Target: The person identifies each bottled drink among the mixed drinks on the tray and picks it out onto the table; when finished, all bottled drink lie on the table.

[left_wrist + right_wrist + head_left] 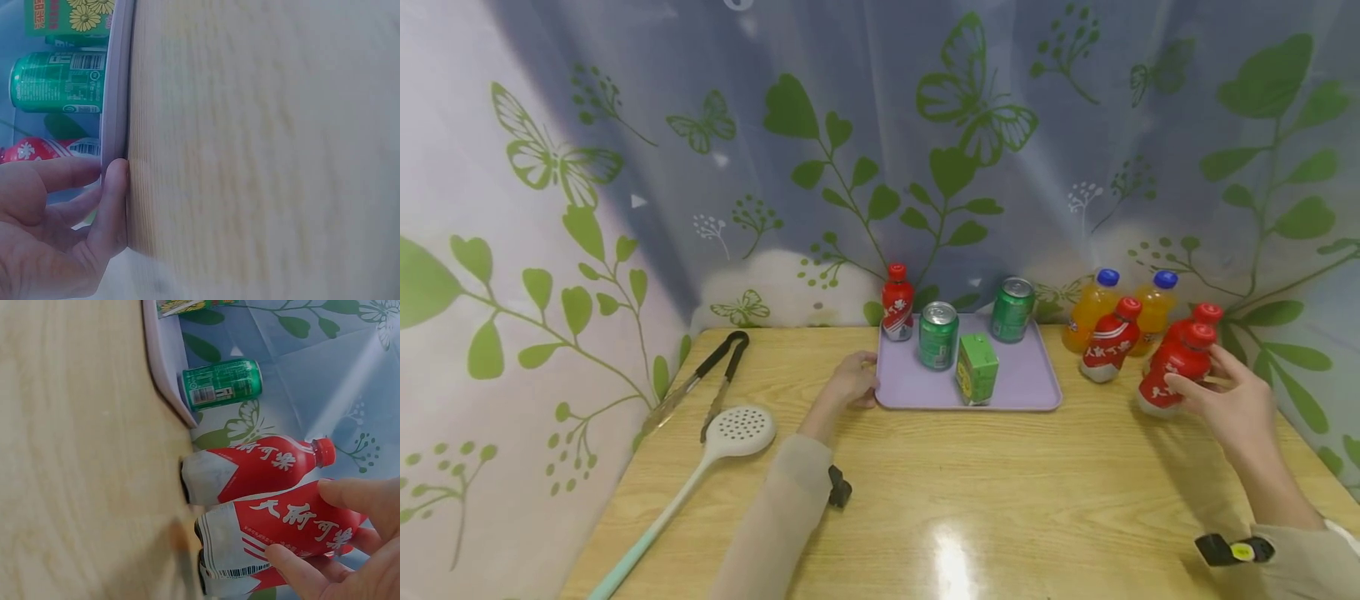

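Observation:
My left hand (855, 382) pinches the left rim of a lavender tray (898, 392), thumb and fingers at its edge in the left wrist view. On the tray stand a red cola bottle (897, 310), two green cans (937, 337) and a green drink carton (977, 371). At the right, my right hand (1236, 408) grips another red cola bottle (294, 525), which leans slightly. A further cola bottle (1207, 314) is mostly hidden behind the held one. One more cola bottle (1108, 340) stands just left of it.
Two orange drink bottles (1092, 310) with blue caps stand behind the cola bottles, near the curtain (850, 167). Black-handled tongs (722, 367) and a slotted skimmer (741, 431) with a mint handle lie on the left of the wooden table (1000, 500).

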`<state>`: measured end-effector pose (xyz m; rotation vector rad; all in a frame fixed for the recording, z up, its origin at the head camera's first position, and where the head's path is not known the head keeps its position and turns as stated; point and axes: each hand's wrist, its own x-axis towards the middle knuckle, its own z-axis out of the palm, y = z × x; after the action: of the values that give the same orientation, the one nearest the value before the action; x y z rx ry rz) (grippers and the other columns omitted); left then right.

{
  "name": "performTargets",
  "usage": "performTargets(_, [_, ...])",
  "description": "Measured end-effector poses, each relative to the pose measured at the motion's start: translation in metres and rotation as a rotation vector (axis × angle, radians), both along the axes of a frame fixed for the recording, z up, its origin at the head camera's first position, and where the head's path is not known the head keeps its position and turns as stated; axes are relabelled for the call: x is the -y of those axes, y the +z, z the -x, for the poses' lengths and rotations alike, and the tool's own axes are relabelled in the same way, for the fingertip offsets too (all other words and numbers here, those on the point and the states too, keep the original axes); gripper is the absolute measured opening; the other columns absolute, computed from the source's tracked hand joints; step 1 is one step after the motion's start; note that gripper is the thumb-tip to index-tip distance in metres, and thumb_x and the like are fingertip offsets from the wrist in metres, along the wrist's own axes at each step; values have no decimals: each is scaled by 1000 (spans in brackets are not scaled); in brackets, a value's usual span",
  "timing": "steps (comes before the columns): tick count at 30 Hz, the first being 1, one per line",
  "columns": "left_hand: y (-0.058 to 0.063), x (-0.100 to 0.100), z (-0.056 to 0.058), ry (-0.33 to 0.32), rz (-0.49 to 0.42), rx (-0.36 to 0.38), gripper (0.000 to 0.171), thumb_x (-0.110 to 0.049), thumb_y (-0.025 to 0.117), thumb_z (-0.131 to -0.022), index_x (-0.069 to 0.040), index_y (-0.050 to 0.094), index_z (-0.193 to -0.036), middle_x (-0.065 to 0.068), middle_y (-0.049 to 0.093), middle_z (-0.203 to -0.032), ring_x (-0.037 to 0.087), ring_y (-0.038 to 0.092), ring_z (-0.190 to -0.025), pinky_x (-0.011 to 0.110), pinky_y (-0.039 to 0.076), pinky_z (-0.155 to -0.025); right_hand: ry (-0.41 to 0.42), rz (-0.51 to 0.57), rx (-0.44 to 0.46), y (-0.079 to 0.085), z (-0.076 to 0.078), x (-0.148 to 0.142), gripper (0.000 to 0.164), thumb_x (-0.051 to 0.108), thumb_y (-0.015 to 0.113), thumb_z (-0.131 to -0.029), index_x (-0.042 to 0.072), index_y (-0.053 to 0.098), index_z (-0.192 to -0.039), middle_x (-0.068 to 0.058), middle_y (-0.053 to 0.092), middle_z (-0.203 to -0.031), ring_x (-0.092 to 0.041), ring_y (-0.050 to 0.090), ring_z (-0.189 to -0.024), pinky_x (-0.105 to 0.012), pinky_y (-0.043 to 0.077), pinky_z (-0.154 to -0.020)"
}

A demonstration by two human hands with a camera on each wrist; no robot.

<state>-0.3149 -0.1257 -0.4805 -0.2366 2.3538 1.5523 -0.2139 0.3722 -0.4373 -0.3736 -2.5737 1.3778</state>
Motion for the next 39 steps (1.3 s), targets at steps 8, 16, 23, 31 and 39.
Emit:
performTargets(8, [-3,2,1,1,-8,-11,69,12,56,-87,-4,48,-154,10,56,-92,12,54,-67,17,58,-51,-3,-3,-17,-11,-1,-5,87,37,77,-95,19,31,-167,0,62,-128,26,47,-83,-8,59,-64])
performTargets(16, [-6,3,2,4,-11,4,69,12,55,-87,-5,48,-154,13,58,-95,13,56,-68,21,61,-55,7,71,-34,-16,-1,-7,83,32,77,-96,26,33,-166,28,52,-112,26,50,-82,-9,60,-65])
performTargets(23, [-1,3,1,2,-30,8,71,12,54,-86,-3,46,-155,11,57,-94,12,55,-67,21,62,-56,-1,20,-16,-15,1,-6,85,33,73,-98,14,28,-168,-19,54,-134,25,47,-82,-10,61,-64])
performTargets(31, [-5,2,2,-3,-19,0,69,11,55,-88,-4,47,-155,12,56,-92,13,55,-66,18,58,-53,-47,-43,-7,-11,-3,0,94,37,68,-100,11,11,-170,-36,28,-165,-10,61,-109,-2,49,-77])
performTargets(39, [-6,2,3,-2,-12,-13,72,12,55,-86,-5,47,-155,7,52,-83,11,52,-62,17,56,-51,-174,76,-422,33,-2,67,75,15,66,-97,29,31,-161,9,31,-155,-18,32,-152,-32,27,-136])
